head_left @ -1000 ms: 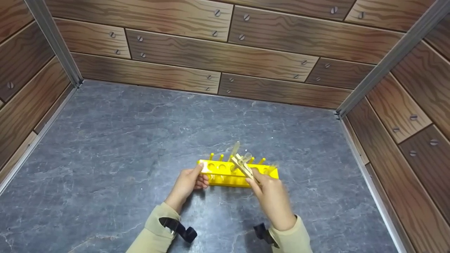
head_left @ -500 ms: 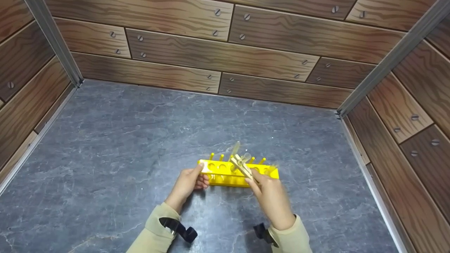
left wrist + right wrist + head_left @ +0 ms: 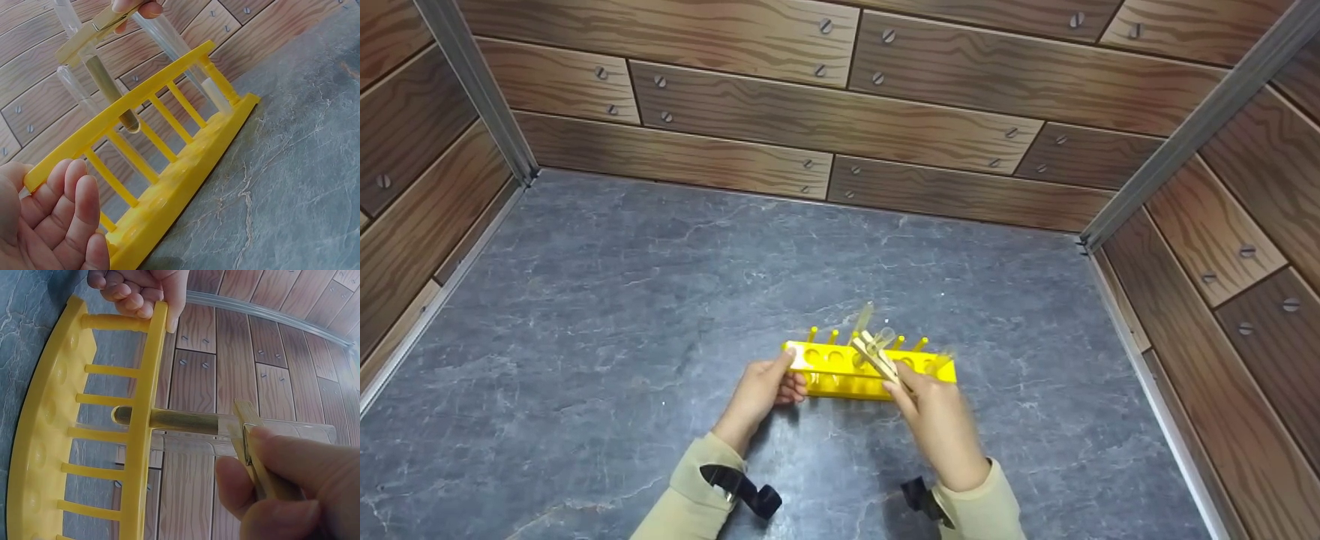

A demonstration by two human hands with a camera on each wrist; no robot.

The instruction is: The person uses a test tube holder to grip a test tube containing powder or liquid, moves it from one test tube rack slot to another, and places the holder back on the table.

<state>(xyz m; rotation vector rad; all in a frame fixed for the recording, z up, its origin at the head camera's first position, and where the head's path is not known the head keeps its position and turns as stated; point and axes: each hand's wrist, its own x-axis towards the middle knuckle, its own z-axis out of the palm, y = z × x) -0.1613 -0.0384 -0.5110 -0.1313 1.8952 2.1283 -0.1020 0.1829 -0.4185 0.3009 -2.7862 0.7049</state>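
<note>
My left hand [image 3: 761, 386] pinches the left end of a yellow test tube rack [image 3: 840, 386], thumb on top and fingers below. In my right hand [image 3: 945, 412] is a wooden test tube holder [image 3: 244, 430], pinched between thumb and fingers. Its jaws clasp a test tube of murky brownish-green liquid [image 3: 104, 79]. That tube's rounded bottom pokes through the rack's top bar and hangs above the base. Behind it, a clear test tube [image 3: 73, 84] stands in the rack. A third tube [image 3: 214, 93], with whitish contents at the bottom, stands at the far end.
Upright yellow pegs [image 3: 813, 334] line the rack's rear side. The rack stands on a grey marbled tabletop [image 3: 660, 285]. Wood-patterned panels [image 3: 735, 112] enclose the back and sides, with metal strips [image 3: 472, 90] at the corners.
</note>
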